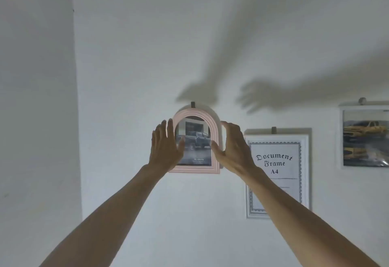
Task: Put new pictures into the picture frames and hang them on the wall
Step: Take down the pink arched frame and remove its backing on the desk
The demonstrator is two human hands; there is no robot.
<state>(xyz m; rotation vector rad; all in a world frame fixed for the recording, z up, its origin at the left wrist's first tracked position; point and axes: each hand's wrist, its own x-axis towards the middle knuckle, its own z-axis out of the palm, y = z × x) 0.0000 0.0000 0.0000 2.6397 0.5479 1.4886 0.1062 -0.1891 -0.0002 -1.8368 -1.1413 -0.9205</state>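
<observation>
A pink arched picture frame (195,169) hangs on the white wall from a small dark hook (192,104). It holds a picture of a dark pickup truck. My left hand (166,146) is raised in front of the frame's left side, fingers straight and apart. My right hand (233,146) is at the frame's right side, fingers curved and thumb across the lower glass. Both hands cast shadows far up the wall, so they seem to hover in front of the frame. I cannot tell whether they touch it.
To the right hangs a white frame (277,210) with a "Document Frame A4" sheet. Further right, a white frame (366,138) shows yellow cars, cut off by the image edge. A wall corner (76,98) runs down the left.
</observation>
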